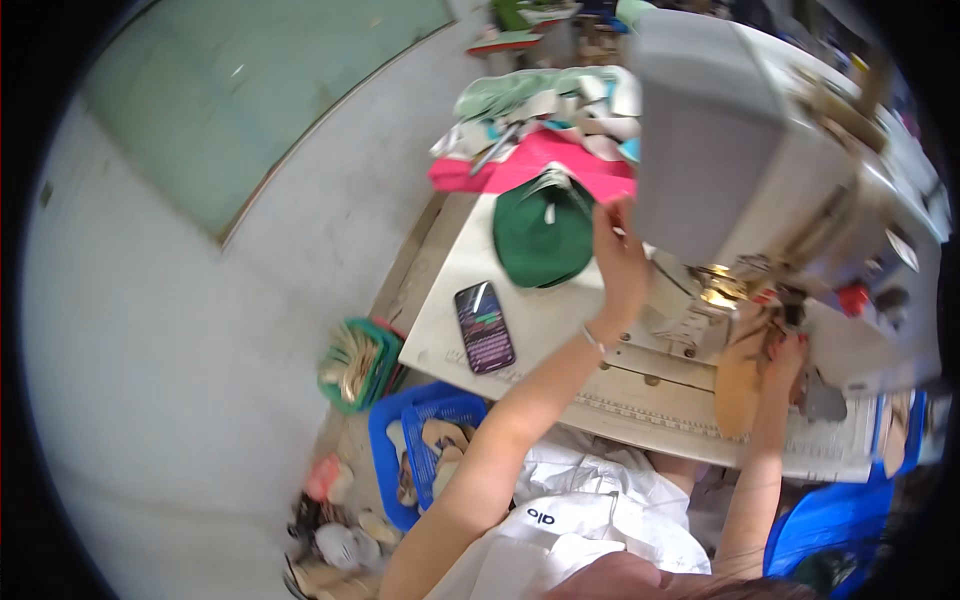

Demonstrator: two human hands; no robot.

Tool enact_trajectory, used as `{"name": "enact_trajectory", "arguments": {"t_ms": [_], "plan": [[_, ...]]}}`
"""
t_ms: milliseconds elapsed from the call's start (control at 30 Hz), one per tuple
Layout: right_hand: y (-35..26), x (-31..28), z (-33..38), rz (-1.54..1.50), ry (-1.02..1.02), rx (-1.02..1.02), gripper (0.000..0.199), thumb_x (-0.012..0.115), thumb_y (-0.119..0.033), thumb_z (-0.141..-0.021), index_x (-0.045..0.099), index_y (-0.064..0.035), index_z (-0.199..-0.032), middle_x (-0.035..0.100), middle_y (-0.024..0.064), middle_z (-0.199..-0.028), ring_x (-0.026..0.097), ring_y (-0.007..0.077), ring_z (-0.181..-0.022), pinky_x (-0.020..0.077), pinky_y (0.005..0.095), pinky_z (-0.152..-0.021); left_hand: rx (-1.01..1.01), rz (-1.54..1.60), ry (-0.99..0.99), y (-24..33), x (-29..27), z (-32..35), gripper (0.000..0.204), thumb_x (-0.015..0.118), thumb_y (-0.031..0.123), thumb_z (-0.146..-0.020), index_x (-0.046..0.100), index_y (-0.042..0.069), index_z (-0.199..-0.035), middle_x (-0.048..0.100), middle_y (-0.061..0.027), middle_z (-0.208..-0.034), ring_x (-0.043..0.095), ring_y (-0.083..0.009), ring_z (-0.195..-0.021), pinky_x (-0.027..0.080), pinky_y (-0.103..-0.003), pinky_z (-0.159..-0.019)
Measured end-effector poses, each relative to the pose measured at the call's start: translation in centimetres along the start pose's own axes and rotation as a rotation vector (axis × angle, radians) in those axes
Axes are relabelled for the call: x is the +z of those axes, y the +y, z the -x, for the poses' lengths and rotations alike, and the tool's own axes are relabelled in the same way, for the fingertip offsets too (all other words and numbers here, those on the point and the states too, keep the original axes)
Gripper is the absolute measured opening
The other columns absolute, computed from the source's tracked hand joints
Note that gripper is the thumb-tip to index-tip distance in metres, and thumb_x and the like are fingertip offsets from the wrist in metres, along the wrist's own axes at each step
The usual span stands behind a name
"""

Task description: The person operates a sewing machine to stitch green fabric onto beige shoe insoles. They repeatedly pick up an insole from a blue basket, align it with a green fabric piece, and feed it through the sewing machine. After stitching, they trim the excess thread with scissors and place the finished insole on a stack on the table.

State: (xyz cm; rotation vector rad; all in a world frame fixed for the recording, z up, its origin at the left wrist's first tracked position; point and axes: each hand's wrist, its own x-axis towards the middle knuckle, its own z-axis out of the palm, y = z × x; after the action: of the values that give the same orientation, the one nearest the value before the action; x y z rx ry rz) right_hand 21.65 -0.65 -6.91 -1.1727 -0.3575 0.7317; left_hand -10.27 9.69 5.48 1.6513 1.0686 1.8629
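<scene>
Tan leather piece [740, 385], flat and tongue-shaped, lies under my right hand [785, 358] at the front of the sewing machine [760, 150]. Its long axis runs from my body toward the machine, with the near end hanging just over the table [560, 330] edge and the far end beside the needle area, where a small lamp glows. My right hand sits at that far end, fingers curled down onto the leather, touching it; I cannot tell whether they pinch it or only press it flat. So the piece is directly beneath and just short of my right hand, and the right is clearly the nearer of the two.

My left hand [620, 265] is well apart from the leather, up and to its left, raised against the left side of the machine's grey head. Its fingers are extended and held together, the palm resting on or near the casing; it grips nothing that I can see.

Further left of my left hand lies a dark green cap [543, 238], and beyond it a pink cloth [520, 168]. Nearer to me, left of my left forearm, a phone [484, 327] lies face up on the table. Below the table edge stands a blue basket [425, 440] of cut pieces.
</scene>
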Motion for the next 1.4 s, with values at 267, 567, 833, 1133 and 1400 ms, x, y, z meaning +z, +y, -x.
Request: {"name": "enact_trajectory", "arguments": {"t_ms": [267,567,833,1133,1400], "plan": [[-1.4,5.1,3.7,0.268,-0.095,-0.154,0.022,0.06,-0.02,-0.09,0.065,0.0001,-0.097,0.062,0.0005,-0.076,0.046,0.0049,-0.05,0.0339,0.0206,-0.043,0.438,0.205,-0.532,8.3,1.3,12.3,0.033,0.061,0.008,-0.081,0.051,0.002,-0.112,0.053,-0.0156,-0.107,0.056,-0.0304,-0.09,0.047,-0.037,-0.074],[-2.6,0.2,3.4,0.534,-0.083,-0.045,0.025,0.058,-0.017,-0.091,0.058,0.0005,-0.109,0.058,0.0016,-0.092,0.052,0.0084,-0.066,0.0465,0.021,-0.063,-0.896,0.634,-0.855,4.5,10.5,9.0,0.042,0.038,0.039,-0.094,0.06,0.004,-0.097,0.062,-0.0066,-0.081,0.057,-0.0185,-0.073,0.045,-0.034,-0.067],[-0.5,-7.1,11.8,0.613,0.05,-0.771,0.026,0.057,-0.013,-0.087,0.056,-0.0009,-0.11,0.058,0.0059,-0.093,0.05,0.0081,-0.073,0.0421,0.0216,-0.063,-1.222,0.784,-0.763,3.4,13.8,12.0,0.048,0.043,0.043,-0.094,0.053,0.005,-0.122,0.061,-0.0151,-0.104,0.058,-0.0243,-0.092,0.045,-0.034,-0.082],[-9.9,-3.1,18.2,-0.678,-0.453,-0.397,0.018,0.052,-0.016,-0.091,0.053,-0.0029,-0.102,0.05,0.0051,-0.082,0.044,0.0108,-0.065,0.0366,0.0242,-0.052,0.185,-0.127,-1.09,2.1,-5.7,9.5,0.033,0.065,0.015,-0.074,0.059,0.003,-0.104,0.058,-0.0171,-0.103,0.057,-0.0338,-0.096,0.047,-0.042,-0.079],[-10.1,-1.1,18.1,-0.841,-0.894,-0.05,0.013,0.049,-0.016,-0.092,0.051,-0.0035,-0.09,0.044,0.0031,-0.063,0.036,0.01,-0.047,0.0281,0.024,-0.039,0.258,-0.765,-0.915,-10.2,-19.7,-3.5,0.048,0.072,0.03,-0.074,0.062,0.004,-0.113,0.05,-0.0175,-0.131,0.052,-0.0305,-0.116,0.043,-0.037,-0.094]]}}
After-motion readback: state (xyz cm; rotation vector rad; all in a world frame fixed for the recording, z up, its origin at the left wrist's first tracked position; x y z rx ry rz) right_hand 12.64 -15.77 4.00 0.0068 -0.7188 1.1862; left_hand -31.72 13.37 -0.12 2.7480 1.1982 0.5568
